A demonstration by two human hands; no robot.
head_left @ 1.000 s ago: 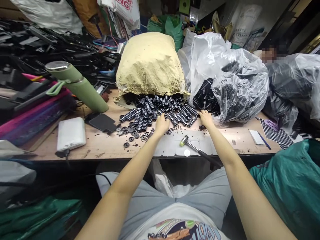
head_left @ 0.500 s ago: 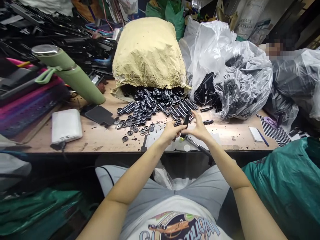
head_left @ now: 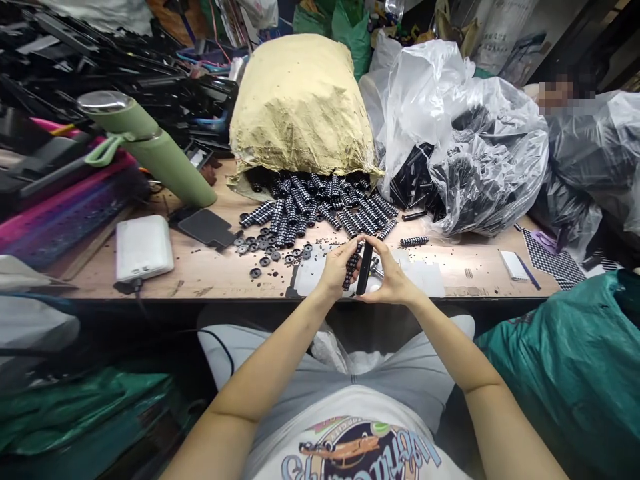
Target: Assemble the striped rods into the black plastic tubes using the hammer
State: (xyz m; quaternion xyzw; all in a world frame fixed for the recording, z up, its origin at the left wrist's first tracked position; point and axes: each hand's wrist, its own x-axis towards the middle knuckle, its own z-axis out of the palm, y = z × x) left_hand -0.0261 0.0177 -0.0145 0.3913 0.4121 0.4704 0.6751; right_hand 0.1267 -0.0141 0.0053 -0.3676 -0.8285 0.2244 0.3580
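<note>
Over the front edge of the bench, my left hand [head_left: 336, 272] is closed around a black-and-white checked roller [head_left: 351, 270]. Close against its right side stands a narrow black plastic bar [head_left: 365, 268], pinched between the thumb and fingers of my right hand [head_left: 393, 275]. Whether the two pieces touch is hard to see. Behind my right hand, part of a shiny metal tool [head_left: 378, 271] shows; the hand hides the rest. Many similar checked rollers [head_left: 295, 207] lie heaped beyond my hands, with grey-black discs [head_left: 265, 247] left of them.
A yellowish sack [head_left: 305, 100] stands behind the rollers. Right of it, a clear plastic bag [head_left: 480, 153] holds black parts. On the left are a green bottle [head_left: 165, 160] and a white box with a cable [head_left: 143, 250]. A green bag [head_left: 565, 360] bulges at the right. Another person [head_left: 555, 93] is at the far right.
My hands have come slightly nearer to me. The black bar now stands with more of its length showing between them. The metal tool is now mostly hidden behind my right hand.
</note>
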